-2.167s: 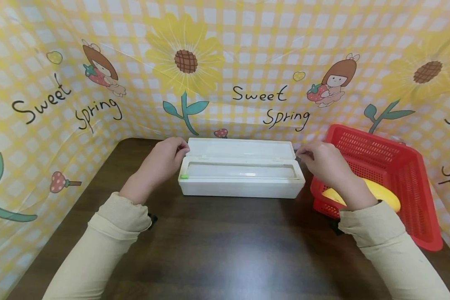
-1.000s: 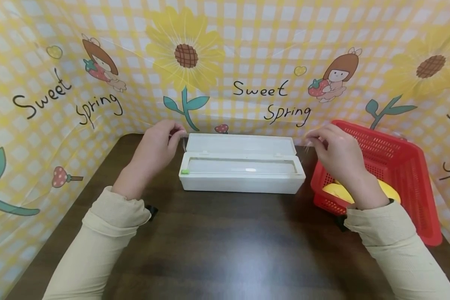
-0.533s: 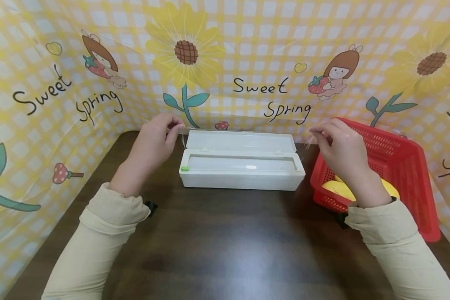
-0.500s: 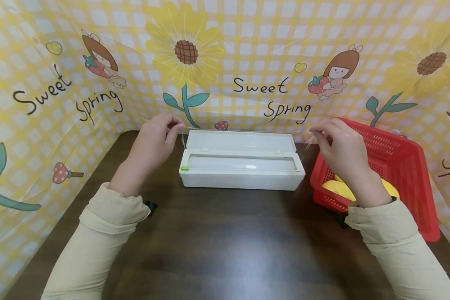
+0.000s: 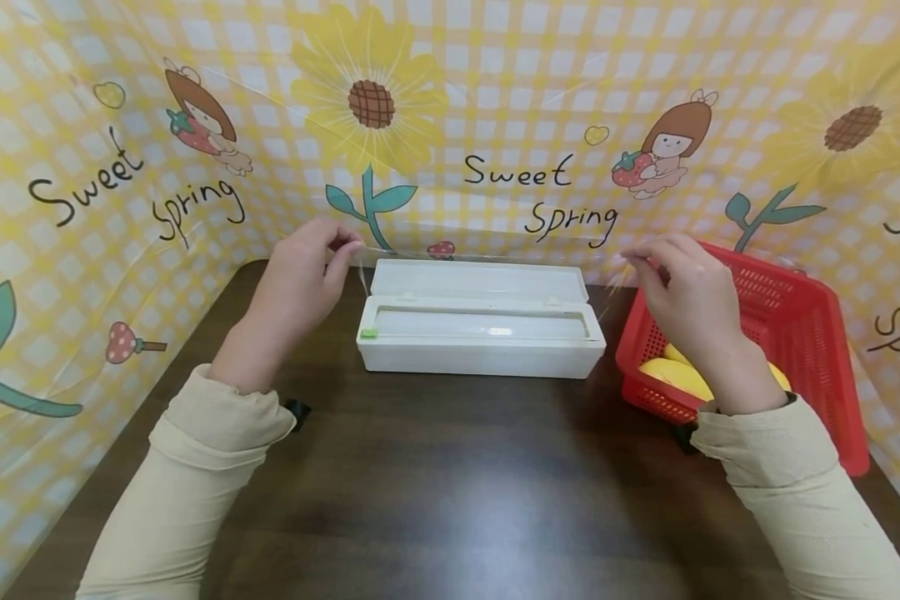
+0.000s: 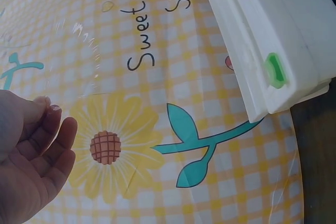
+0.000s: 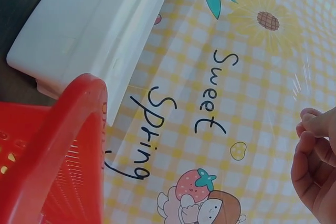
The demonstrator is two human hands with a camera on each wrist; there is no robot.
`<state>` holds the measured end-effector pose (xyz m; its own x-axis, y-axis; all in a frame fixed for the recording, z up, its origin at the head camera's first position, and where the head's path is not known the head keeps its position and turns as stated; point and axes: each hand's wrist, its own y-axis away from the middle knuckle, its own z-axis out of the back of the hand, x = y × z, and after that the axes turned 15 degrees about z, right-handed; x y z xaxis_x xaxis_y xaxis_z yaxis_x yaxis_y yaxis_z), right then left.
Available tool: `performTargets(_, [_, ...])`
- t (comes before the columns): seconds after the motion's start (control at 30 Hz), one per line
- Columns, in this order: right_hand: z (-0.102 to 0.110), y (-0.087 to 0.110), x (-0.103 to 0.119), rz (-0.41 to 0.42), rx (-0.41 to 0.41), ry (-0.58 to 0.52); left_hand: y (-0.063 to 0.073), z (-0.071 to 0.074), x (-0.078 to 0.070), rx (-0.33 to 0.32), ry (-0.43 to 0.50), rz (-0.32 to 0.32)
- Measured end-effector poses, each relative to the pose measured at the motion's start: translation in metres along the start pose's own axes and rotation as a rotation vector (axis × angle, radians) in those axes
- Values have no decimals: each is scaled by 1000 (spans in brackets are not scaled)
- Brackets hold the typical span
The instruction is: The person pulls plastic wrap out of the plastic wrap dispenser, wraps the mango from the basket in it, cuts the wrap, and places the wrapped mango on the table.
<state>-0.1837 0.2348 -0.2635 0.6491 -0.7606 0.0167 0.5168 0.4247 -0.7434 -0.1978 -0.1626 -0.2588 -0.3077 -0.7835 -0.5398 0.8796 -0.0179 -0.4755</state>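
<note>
A long white plastic wrap dispenser stands at the back of the table, its lid raised. At its front left corner is a green slider. Clear plastic wrap stretches up from the box between the hands; creases in the film catch light in the left wrist view. My left hand pinches one corner, above and left of the box. On the other side, my right hand pinches the opposite corner, above and right of it, near the basket.
A red perforated basket stands at the right, with smooth yellow fruit-like things inside, partly behind the right forearm. Behind the dark wooden table hangs a yellow checked cloth that also covers the left side.
Both hands have risen from beside the lid's ends and moved slightly apart, drawing the plastic wrap up out of the box. The dispenser stays in place on the table.
</note>
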Motion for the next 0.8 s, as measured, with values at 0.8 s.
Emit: performTargets(0.8, [16,5,9,47,-61,38,14,15,-11,-51,37,-69])
